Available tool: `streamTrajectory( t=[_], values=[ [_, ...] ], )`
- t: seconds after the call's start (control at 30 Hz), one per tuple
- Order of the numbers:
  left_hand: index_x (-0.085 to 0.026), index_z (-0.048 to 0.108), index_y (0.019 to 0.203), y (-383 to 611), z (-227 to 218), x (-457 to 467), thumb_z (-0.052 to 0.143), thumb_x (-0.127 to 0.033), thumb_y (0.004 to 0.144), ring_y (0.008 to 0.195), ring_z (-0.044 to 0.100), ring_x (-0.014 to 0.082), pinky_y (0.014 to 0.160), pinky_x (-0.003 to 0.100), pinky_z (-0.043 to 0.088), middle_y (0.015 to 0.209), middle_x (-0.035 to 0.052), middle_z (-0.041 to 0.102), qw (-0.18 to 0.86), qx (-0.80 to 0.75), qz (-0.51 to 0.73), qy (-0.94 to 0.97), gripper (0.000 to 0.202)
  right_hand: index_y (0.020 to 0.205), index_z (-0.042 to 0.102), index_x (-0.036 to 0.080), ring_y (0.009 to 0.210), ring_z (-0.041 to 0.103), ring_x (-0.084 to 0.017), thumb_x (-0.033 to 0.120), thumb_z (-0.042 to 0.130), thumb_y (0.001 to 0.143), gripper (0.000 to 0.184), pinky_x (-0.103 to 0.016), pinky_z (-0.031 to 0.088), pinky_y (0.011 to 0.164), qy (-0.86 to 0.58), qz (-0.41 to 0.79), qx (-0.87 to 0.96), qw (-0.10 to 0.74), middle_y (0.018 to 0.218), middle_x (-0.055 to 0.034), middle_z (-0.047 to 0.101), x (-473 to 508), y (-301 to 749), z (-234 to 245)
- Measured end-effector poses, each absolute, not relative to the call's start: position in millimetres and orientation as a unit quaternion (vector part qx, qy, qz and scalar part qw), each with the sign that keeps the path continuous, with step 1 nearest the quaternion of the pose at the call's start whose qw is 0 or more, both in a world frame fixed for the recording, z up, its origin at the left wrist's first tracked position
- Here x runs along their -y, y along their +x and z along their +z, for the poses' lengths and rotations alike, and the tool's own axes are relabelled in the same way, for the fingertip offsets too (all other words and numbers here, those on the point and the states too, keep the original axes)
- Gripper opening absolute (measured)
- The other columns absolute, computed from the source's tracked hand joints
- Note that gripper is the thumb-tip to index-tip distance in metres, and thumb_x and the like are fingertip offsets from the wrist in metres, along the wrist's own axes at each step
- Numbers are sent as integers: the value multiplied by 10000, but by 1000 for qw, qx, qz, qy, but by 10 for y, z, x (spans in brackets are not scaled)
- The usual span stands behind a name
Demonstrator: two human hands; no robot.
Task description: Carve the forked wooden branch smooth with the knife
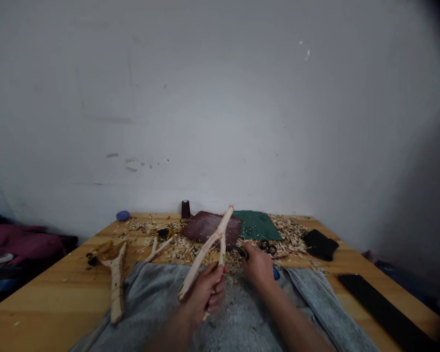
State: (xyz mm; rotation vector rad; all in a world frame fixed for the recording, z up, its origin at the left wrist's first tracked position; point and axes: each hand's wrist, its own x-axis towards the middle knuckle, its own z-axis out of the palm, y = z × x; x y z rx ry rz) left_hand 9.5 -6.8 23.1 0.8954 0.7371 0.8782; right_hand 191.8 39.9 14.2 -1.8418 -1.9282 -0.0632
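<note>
A peeled, Y-shaped forked branch (223,229) is tilted up in front of me. My left hand (209,292) is closed round one of its prongs, while the other prong reaches down to the left and the stem points up and away. Right of the branch, my right hand (258,266) is closed on a knife (239,250). Its dark, narrow blade points left toward the branch, apart from it as far as I can see. A bit of blue shows behind that hand, perhaps the handle end. Below both hands lies a grey towel (238,322).
A finished-looking slingshot frame (116,288) and a smaller forked stick (156,249) lie left. Wood shavings (293,234) cover the back, around maroon leather (201,226), green leather (258,225), a thread spool (185,209), scissors (267,247) and black cloth (320,244). A black strip (381,308) lies right.
</note>
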Motion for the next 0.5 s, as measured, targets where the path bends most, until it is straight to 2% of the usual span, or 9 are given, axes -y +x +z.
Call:
streamTrajectory(
  t=[0.1, 0.2, 0.5],
  values=[
    [-232, 479, 873, 42, 223, 0, 797, -547, 597, 321, 176, 5, 314, 166, 66, 497, -147, 376, 734, -353, 428, 393, 526, 1115, 640, 262, 933, 653, -178, 166, 523, 817, 335, -232, 388, 736, -647, -8, 731, 217, 1049, -33, 718, -343, 1818, 172],
    [-241, 453, 846, 31, 218, -18, 789, -514, 616, 321, 188, 10, 322, 175, 55, 505, -144, 384, 724, -365, 431, 396, 490, 1077, 647, 250, 930, 650, -175, 142, 509, 805, 323, -232, 380, 739, -616, -1, 762, 202, 1028, -34, 717, -302, 1761, 188],
    [-258, 363, 781, 99, 199, 25, 740, -544, 657, 310, 226, 15, 340, 189, 75, 511, -149, 405, 702, -396, 414, 423, 490, 995, 638, 225, 869, 645, -181, 134, 510, 818, 236, -251, 353, 708, -611, -26, 772, 174, 938, -45, 707, -237, 1672, 186]
  ],
)
